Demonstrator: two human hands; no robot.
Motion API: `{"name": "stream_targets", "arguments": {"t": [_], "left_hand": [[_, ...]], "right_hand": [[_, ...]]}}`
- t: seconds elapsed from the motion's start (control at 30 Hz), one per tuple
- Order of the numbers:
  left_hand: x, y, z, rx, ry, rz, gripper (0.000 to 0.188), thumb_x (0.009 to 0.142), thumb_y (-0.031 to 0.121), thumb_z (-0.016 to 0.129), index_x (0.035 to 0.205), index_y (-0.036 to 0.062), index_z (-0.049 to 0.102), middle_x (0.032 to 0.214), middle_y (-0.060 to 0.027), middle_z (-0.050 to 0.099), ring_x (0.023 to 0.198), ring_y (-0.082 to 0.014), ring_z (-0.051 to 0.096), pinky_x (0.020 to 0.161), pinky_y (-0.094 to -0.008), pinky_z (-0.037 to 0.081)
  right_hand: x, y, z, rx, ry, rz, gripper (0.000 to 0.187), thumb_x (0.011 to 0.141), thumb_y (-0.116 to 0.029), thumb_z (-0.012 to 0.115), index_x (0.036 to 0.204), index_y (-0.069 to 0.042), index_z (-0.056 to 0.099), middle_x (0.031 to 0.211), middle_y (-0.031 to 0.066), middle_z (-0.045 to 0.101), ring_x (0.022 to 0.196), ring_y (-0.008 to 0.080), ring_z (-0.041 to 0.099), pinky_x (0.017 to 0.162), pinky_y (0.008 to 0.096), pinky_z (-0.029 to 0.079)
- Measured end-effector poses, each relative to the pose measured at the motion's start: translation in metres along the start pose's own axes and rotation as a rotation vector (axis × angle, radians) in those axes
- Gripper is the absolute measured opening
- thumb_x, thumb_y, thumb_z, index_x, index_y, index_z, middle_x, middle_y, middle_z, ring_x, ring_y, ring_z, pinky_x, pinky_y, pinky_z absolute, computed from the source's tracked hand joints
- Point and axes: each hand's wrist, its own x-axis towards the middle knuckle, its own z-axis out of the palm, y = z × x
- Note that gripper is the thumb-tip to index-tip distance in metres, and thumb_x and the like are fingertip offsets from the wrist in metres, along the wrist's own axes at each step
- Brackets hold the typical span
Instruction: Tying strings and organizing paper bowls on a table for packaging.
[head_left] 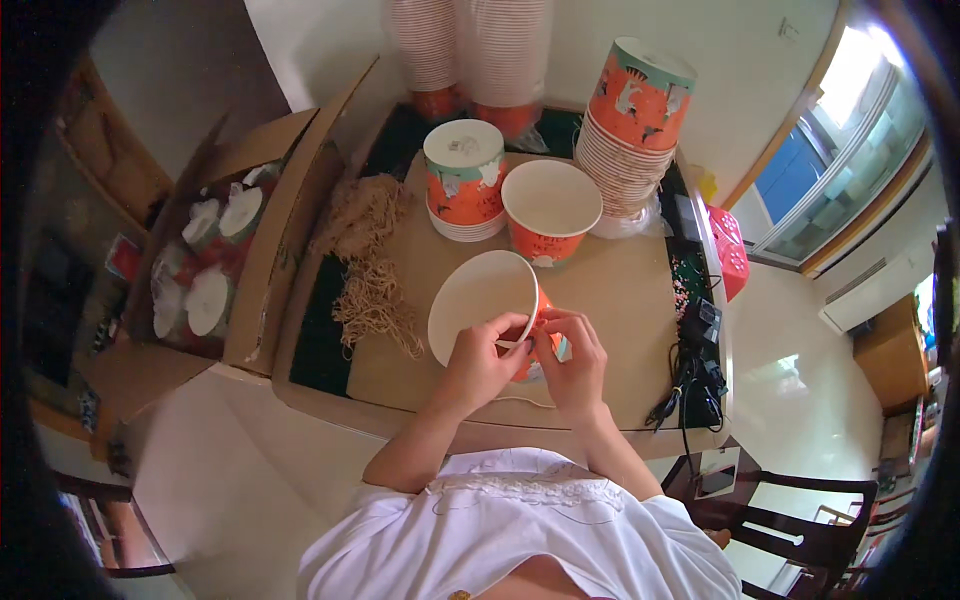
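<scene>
A white-lined orange paper bucket [478, 300] lies tilted on the table in front of me, its mouth turned to the left and up. My left hand [482, 362] is closed on its near rim, thumb and fingers pinched together. Right beside it, my right hand [572, 362] is closed too, its fingertips meeting the left ones against the bucket's orange side. What the right fingertips pinch is too small to make out. Below the hands a pale cord [525, 402] shows on the table. Left of the bucket lies a tangled heap of beige cords [375, 290].
Behind stand an upright paper bucket [552, 200], a short upside-down stack [466, 185] and a tall stack [635, 130]. Bagged stacks [508, 60] rest against the wall. An open carton [290, 230] holds wrapped buckets at left. Black cables [690, 385] lie at the right edge.
</scene>
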Motion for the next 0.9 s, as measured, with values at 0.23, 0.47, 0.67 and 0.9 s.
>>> {"name": "stream_targets", "arguments": {"t": [0.23, 0.47, 0.67, 0.9], "left_hand": [[0.002, 0.001, -0.002, 0.053, -0.035, 0.028, 0.020, 0.088, 0.007, 0.058, 0.105, -0.0020, 0.062, 0.088, -0.0149, 0.068, 0.078, -0.0168, 0.067, 0.068, -0.0305, 0.054], [0.004, -0.009, 0.007, 0.252, -0.055, 0.136, 0.015, 0.087, 0.010, 0.057, 0.098, 0.0014, 0.064, 0.080, -0.0159, 0.066, 0.069, -0.0263, 0.066, 0.062, -0.0338, 0.050], [0.010, -0.020, 0.019, 0.321, 0.059, 0.207, 0.007, 0.090, 0.010, 0.053, 0.090, 0.0034, 0.053, 0.073, -0.0158, 0.063, 0.066, -0.0302, 0.065, 0.056, -0.0375, 0.049], [0.020, -0.025, 0.010, -0.377, -0.173, -0.284, 0.011, 0.098, 0.014, 0.041, 0.101, 0.0045, 0.045, 0.078, -0.0093, 0.062, 0.061, -0.0160, 0.062, 0.052, -0.0309, 0.052]], "right_hand": [[0.000, 0.002, -0.002, -0.037, -0.026, 0.015, 0.011, 0.079, 0.002, 0.064, 0.088, -0.001, 0.059, 0.099, 0.0135, 0.064, 0.088, 0.0264, 0.064, 0.076, 0.0332, 0.051], [-0.009, 0.008, -0.011, -0.076, -0.086, 0.026, 0.009, 0.082, 0.004, 0.060, 0.089, 0.000, 0.059, 0.096, 0.0128, 0.063, 0.086, 0.0241, 0.064, 0.074, 0.0301, 0.052], [-0.017, 0.015, -0.013, 0.331, -0.111, 0.403, 0.012, 0.084, 0.000, 0.061, 0.095, -0.002, 0.057, 0.089, 0.0108, 0.063, 0.077, 0.0249, 0.065, 0.068, 0.0308, 0.051], [-0.023, -0.031, -0.038, -0.009, -0.444, -0.009, 0.030, 0.079, 0.006, 0.060, 0.106, -0.004, 0.053, 0.083, 0.0112, 0.059, 0.073, 0.0238, 0.062, 0.064, 0.0316, 0.050]]}}
